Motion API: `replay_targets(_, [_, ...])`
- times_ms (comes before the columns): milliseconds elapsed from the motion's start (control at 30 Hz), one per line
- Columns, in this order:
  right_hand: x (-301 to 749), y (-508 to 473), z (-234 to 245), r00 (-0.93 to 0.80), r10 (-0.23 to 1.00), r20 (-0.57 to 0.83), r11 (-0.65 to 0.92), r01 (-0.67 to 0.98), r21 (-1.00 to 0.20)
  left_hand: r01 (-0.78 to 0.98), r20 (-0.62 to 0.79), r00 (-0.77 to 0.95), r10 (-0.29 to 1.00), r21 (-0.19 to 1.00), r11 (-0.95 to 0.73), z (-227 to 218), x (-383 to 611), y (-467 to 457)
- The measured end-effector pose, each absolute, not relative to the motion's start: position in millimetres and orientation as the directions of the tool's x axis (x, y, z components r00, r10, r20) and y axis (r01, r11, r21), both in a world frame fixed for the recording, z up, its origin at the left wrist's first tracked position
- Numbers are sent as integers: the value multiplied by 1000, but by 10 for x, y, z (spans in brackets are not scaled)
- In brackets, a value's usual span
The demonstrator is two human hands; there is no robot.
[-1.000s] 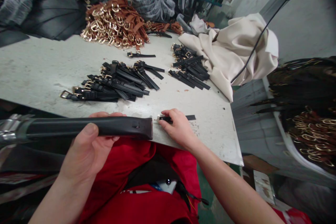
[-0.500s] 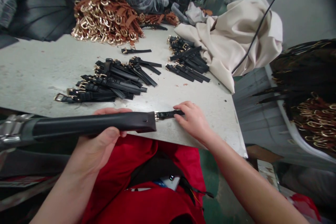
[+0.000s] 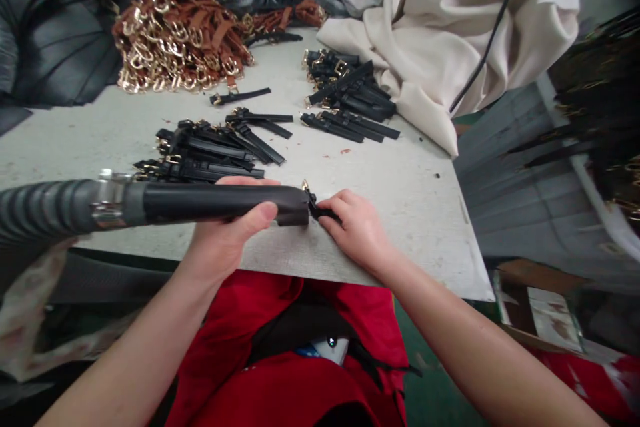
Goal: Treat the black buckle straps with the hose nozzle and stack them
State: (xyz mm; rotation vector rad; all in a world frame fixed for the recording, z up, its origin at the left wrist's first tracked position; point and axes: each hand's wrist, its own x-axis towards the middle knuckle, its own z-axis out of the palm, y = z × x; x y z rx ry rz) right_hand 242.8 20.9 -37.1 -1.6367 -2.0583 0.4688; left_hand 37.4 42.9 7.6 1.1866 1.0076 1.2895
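Note:
My left hand (image 3: 230,233) is closed round a black hose nozzle (image 3: 210,202), thumb along its near side. A metal clamp (image 3: 107,197) joins this nozzle to a ribbed grey hose (image 3: 50,210) at the left. Pinched in my right hand (image 3: 357,227) is a short black buckle strap (image 3: 314,205), its gold buckle end up against the nozzle's open mouth. Whether strap and nozzle touch I cannot tell. Just behind the nozzle lies a pile of black buckle straps (image 3: 205,150), partly hidden by it.
More black straps (image 3: 350,90) lie further back on the pale table (image 3: 325,167). A heap of brown straps with gold buckles (image 3: 175,40) is at the back left. Cream fabric (image 3: 425,33) drapes over the back right. A grey bin (image 3: 525,167) and a cardboard box (image 3: 535,307) stand at the right.
My left hand has moved the nozzle right and slightly up in view. The strap in my right hand has drawn closer to the hand, its buckle end now tipped up at the mouth.

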Motion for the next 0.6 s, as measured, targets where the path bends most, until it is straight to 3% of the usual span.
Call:
replay_targets(100, [2395, 196, -365, -183, 972, 149, 234, 838, -493, -171, 6, 16, 1000, 985, -3, 207, 192, 416])
replay_targets(233, [2368, 183, -354, -214, 965, 151, 260, 858, -443, -141, 56, -14, 998, 988, -58, 310, 110, 338])
replay_targets(500, [2380, 200, -349, -179, 974, 141, 224, 859, -460, -109, 93, 135, 987, 991, -78, 169, 330, 428])
replay_targets(600, [2377, 207, -336, -170, 978, 123, 209, 859, -467, -91, 32, 181, 983, 996, -16, 189, 299, 465])
